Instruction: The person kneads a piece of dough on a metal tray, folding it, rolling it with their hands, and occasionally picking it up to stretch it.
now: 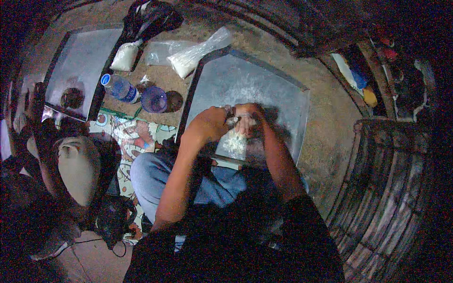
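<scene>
The room is dim, with a rough brown floor (325,120). The left hand (210,123) and right hand (250,113) come together over a shallow grey tray (207,85), fingers (243,129) bent and close; whether they grip anything, I cannot tell. White powder (233,145) lies on the tray just to their near side, nearer the right hand, its patch longest near to far. Leftward are a purple cup (154,100) and a bottle (120,88); to the right, dark slats (377,188).
</scene>
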Motion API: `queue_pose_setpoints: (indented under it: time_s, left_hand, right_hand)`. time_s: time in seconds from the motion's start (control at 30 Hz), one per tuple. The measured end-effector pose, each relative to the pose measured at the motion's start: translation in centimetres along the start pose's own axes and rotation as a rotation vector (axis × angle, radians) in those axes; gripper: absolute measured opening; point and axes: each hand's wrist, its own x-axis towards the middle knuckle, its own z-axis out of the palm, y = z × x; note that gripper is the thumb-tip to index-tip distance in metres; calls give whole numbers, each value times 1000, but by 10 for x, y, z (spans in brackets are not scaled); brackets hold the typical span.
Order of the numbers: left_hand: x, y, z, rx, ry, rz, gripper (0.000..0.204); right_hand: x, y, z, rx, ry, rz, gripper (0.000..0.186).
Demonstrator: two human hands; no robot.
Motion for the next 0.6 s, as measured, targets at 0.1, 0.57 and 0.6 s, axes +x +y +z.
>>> queue_pose_setpoints:
  time_s: [0.1,0.57,0.6]
  left_hand:
    - [9,-8,5,-10,-57,69,31]
    - [4,-12,10,51,-19,55,33]
    - [2,1,3,68,-15,54,33]
  right_hand:
    - [3,-3,4,-100,258,-115,49]
    - [32,-36,-51,54,-10,128,60]
    - [29,-34,-54,58,24,117,60]
